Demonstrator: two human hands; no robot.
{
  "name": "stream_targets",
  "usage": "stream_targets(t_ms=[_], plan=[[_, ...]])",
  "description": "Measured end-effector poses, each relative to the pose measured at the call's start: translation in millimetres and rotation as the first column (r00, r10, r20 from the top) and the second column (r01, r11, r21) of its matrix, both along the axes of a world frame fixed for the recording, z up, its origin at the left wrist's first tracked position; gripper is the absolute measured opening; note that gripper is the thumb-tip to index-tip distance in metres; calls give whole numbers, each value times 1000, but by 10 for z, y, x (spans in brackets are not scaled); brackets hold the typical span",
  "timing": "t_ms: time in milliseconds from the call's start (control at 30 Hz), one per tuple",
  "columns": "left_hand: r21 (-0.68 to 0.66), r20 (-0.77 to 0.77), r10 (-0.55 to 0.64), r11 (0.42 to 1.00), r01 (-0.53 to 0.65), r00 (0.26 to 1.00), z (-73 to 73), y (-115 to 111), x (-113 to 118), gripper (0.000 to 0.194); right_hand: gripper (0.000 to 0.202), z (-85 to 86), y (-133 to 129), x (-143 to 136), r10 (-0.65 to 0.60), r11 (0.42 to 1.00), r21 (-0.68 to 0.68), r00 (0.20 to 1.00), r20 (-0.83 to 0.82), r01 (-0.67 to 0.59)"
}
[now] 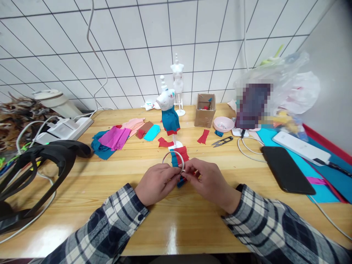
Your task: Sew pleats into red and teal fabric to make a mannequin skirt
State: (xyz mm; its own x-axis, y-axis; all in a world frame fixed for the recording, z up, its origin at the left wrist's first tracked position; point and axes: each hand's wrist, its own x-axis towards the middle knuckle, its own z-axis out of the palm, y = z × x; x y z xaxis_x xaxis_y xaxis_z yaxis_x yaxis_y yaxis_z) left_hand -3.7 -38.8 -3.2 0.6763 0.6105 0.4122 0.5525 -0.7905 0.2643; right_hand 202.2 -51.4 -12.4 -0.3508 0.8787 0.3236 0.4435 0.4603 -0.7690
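Note:
Near the middle of the table my left hand (161, 182) is closed, with thumb and fingers pinching the lower edge of a thin white ring (173, 152), which resembles a narrow roll of tape. My right hand (207, 182) meets it fingertip to fingertip, also pinched; what lies in that pinch is too small to tell. Behind the ring lies a red and teal cloth piece (183, 153). Another teal and red bit of cloth (180, 182) shows below the fingertips, partly hidden. Just beyond stands a small white mannequin (166, 101) in a teal skirt (169, 121) with red hem.
Thread snips (223, 142), a red scrap (203, 136), a pink bowl (224, 124) and a cardboard box (205, 116) are at back right. Coloured cloth pieces (115, 138) lie left. A black phone (287, 170) rests right; a black headset-like frame (41, 183) stands left.

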Motion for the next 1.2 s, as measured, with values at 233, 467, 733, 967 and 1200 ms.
stream_targets(t_ms=[233, 467, 733, 967, 1200], plan=[[-45, 47, 64, 997, -62, 997, -10, -20, -13, 13, 29, -6, -10, -10, -44, 992, 121, 999, -8, 45], [-170, 85, 93, 982, -78, 992, -25, -32, -11, 14, 8, 13, -2, -5, -45, 964, 263, 999, -17, 48], [-358, 185, 107, 933, -34, 977, 58, -58, 17, 22, 9, 57, -72, -37, 49, 937, 339, 993, 106, -82], [-593, 316, 296, 803, -56, 901, 28, -23, -1, 24, 14, 78, -101, -58, 67, 871, 468, 980, 186, -148], [-357, 246, 587, 795, -491, 771, -75, 441, -511, 31, 8, 99, -82, 7, 83, 965, 252, 996, -22, -75]])
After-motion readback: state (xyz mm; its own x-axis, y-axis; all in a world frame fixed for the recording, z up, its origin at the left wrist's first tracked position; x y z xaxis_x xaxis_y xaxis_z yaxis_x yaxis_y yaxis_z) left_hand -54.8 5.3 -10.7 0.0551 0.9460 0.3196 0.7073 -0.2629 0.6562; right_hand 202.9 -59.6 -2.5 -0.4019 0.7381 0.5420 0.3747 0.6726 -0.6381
